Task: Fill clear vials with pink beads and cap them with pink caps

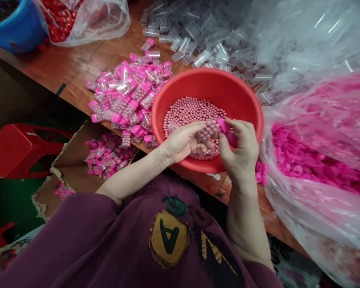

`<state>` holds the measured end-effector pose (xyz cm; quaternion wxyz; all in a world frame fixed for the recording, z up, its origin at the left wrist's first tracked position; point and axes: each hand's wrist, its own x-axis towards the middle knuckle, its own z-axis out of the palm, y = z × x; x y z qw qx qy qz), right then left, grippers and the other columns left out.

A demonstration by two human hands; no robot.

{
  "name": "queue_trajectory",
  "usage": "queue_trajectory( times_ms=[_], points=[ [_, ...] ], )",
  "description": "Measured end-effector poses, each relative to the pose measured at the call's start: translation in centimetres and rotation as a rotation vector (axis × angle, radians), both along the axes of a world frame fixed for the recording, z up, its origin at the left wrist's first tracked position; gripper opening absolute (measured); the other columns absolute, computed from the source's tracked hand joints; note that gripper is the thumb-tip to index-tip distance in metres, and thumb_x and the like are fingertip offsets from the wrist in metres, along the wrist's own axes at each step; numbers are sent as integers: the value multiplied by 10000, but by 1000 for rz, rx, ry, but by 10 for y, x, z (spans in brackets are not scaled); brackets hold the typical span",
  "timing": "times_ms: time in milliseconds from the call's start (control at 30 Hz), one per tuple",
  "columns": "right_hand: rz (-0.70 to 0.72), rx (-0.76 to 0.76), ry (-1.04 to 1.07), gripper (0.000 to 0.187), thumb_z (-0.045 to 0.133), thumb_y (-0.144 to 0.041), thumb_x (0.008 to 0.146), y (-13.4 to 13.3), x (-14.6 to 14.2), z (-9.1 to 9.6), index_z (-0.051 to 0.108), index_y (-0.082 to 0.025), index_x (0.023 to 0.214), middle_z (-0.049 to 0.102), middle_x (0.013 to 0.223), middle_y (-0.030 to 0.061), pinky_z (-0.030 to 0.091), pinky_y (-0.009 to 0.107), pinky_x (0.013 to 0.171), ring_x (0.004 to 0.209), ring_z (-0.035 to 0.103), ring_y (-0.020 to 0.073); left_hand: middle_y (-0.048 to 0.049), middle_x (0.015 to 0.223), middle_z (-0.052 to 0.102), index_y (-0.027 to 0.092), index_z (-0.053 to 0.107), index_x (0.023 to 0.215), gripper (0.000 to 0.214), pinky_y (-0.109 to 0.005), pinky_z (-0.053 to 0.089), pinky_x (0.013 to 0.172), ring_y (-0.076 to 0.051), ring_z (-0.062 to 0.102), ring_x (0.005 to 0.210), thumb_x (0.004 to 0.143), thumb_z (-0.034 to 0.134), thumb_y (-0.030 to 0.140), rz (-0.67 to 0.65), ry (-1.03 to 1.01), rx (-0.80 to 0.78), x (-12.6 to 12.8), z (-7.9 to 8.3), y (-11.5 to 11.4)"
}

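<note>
Above a red basin (pixel 208 76) of small pink balls (pixel 195 110), my left hand (pixel 184 142) is closed around a clear plastic bottle (pixel 209 130) filled with such balls. The bottle lies tilted on its side. My right hand (pixel 240 148) pinches a bright pink cap (pixel 222 125) at the bottle's mouth; whether it is fully seated I cannot tell. More pink shows under the right fingers, partly hidden by them. To the left of the basin lies a heap of filled, pink-capped bottles (pixel 141 92).
Clear tubes (pixel 195 46) are piled behind the basin. A plastic bag of pink caps (pixel 303 160) lies at right, with a few loose caps (pixel 261 173) beside the basin. A cardboard box (pixel 73 156) of filled bottles, a red stool (pixel 27 148) and a blue tub (pixel 21 30) are at left.
</note>
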<state>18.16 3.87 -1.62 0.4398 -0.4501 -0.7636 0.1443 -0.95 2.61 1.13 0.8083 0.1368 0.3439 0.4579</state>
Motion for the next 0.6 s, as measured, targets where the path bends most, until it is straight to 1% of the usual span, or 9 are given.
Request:
queue_trajectory(
  times_ms=[100, 200, 267, 333, 400, 500, 600],
  points=[
    [41, -107, 153, 318, 739, -349, 1029, -7, -4, -4, 745, -300, 1343, 780, 1270, 84, 680, 515, 1026, 1140, 776, 279, -58, 872, 768, 111, 744, 1267, 280, -268, 455, 597, -138, 650, 638, 1098, 533, 184, 17, -20, -6, 0, 2, -1],
    [51, -269, 323, 318, 766, -458, 1047, -10, -5, -9, 760, -323, 1336, 812, 1234, 54, 713, 486, 973, 1064, 805, 253, -72, 898, 771, 101, 744, 1225, 242, -276, 461, 645, -143, 651, 683, 1097, 549, 167, 39, -2, -23, -1, 4, -3],
    [30, -311, 387, 300, 781, -477, 1048, -10, -5, -10, 777, -325, 1306, 826, 1199, 49, 726, 470, 925, 1010, 809, 244, -78, 918, 781, 111, 745, 1158, 204, -274, 466, 661, -144, 662, 706, 1100, 559, 171, 40, 6, -19, -1, 6, -4],
    [-17, -292, 416, 277, 791, -464, 1051, -9, -4, -9, 784, -322, 1289, 828, 1192, 66, 726, 476, 924, 1021, 808, 253, -78, 933, 794, 129, 747, 1099, 185, -269, 468, 660, -142, 674, 712, 1100, 570, 181, 43, 16, -9, 0, 7, -5],
    [-52, -237, 400, 238, 796, -433, 1054, -8, -5, -4, 799, -310, 1258, 825, 1192, 82, 715, 501, 967, 1070, 806, 268, -81, 956, 810, 139, 751, 1076, 182, -264, 474, 669, -139, 687, 728, 1100, 575, 180, 56, 29, -7, 1, 6, -5],
    [-36, -141, 301, 160, 815, -347, 1038, -10, -8, 7, 839, -288, 1184, 823, 1164, 70, 690, 509, 1018, 1098, 805, 263, -80, 959, 814, 134, 758, 1078, 184, -263, 480, 701, -137, 689, 754, 1100, 579, 167, 70, 41, -9, 2, 5, -5],
    [-11, -41, 169, 131, 797, -275, 1039, -11, -10, 16, 856, -293, 1155, 823, 1132, 50, 693, 457, 975, 1066, 809, 236, -70, 943, 806, 138, 776, 1090, 186, -273, 485, 736, -144, 690, 785, 1094, 593, 171, 66, 67, -10, 2, 3, -4]
  ],
)
